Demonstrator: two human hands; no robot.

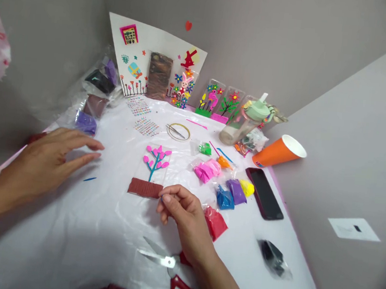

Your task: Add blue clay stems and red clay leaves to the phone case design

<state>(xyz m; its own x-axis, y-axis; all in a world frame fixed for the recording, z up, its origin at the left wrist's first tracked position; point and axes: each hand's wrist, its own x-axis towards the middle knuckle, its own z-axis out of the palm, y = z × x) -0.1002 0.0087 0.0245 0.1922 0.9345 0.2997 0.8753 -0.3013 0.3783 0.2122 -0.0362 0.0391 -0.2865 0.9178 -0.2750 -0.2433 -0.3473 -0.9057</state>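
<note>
The right grip point(183, 215) is pinching together beside the tree panel's point(145, 188) lower right corner, any held piece unclear; the left grip point(48, 157) is hovering left of it, fingers apart. Light pressure should be sparing the petals point(159, 150).

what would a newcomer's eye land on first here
Probably the tree with pink leaves on its brown base, lying between the two hands. Next, perhaps, the tilted orange cup at the table's right, and the open red-handled scissors by the right forearm.
</note>
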